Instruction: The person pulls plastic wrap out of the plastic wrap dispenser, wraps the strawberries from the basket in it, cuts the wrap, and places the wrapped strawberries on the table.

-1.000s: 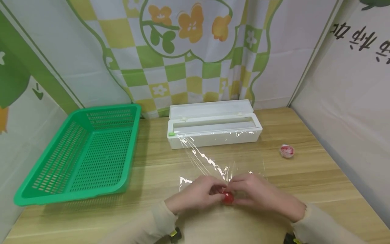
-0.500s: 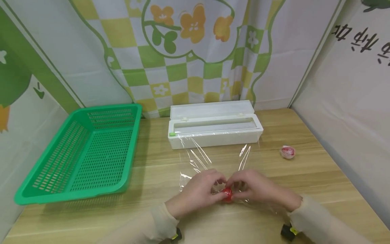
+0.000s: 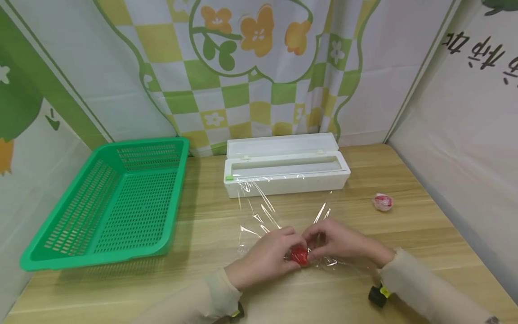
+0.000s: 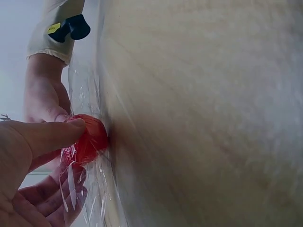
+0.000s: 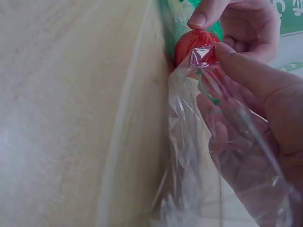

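A glossy, round red ball (image 3: 299, 255), small and fruit-like, sits on cling film (image 3: 259, 220) low in the head view. My left hand (image 3: 269, 256) holds it, thumb on its near side and fingers behind. In the left wrist view, film lies creased over the ball (image 4: 87, 139). My right hand (image 3: 340, 240) pinches gathered film at the ball's right side. The right wrist view shows its thumb (image 5: 236, 61) against the ball, with bunched film (image 5: 189, 123) trailing below. From there the film runs back to a white cling film dispenser (image 3: 287, 182), its lid raised.
At left stands a green plastic basket (image 3: 171, 216) with slotted walls. A film-wrapped red and white ball (image 3: 382, 202) lies on the wooden table (image 3: 413, 252) to the right. Behind the dispenser hangs a checked curtain (image 3: 263, 99); pale sheets flank both sides.
Film has been drawn over the ball and bunched at its right. My left hand has closed further around the ball, and my right hand has shifted slightly up. The dispenser stays put.
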